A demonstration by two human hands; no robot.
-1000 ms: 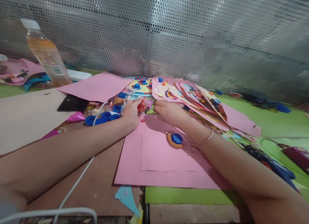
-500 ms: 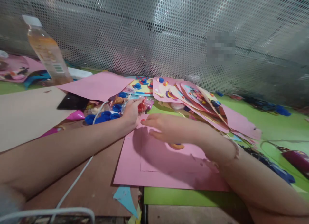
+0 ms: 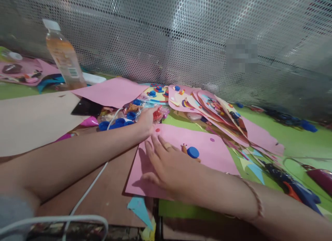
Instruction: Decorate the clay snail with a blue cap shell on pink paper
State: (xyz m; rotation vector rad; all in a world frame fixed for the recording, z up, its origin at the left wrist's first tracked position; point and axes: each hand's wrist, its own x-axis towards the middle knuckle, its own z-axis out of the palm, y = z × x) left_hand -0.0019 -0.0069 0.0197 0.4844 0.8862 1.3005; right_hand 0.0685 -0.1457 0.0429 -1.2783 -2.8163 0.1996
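My left hand (image 3: 147, 122) reaches to the cluttered middle of the table, its fingers closed at a clear bag of red clay (image 3: 157, 114); the far fingers are partly hidden. My right hand (image 3: 168, 165) lies over a pink paper sheet (image 3: 220, 154), palm down with fingers spread and nothing in them. On this sheet are a red dot (image 3: 157, 130) just beyond my right fingertips, a purple dot (image 3: 212, 139) and a snail-like figure with a brown clay body (image 3: 184, 148) and a blue cap (image 3: 193, 152) for a shell.
Blue caps (image 3: 119, 122) and clay bags lie left of the sheet. Behind are decorated pink sheets (image 3: 178, 99) and a drink bottle (image 3: 63, 57). Scissors (image 3: 293, 189) and paper scraps lie right. A white cable (image 3: 90, 185) crosses the left side. A perforated metal panel (image 3: 145, 33) stands behind.
My right hand has drawn back toward me from the red dot and spread out, uncovering the blue-capped figure and the purple dot. My left hand stays near the clay bags. The view has shifted slightly.
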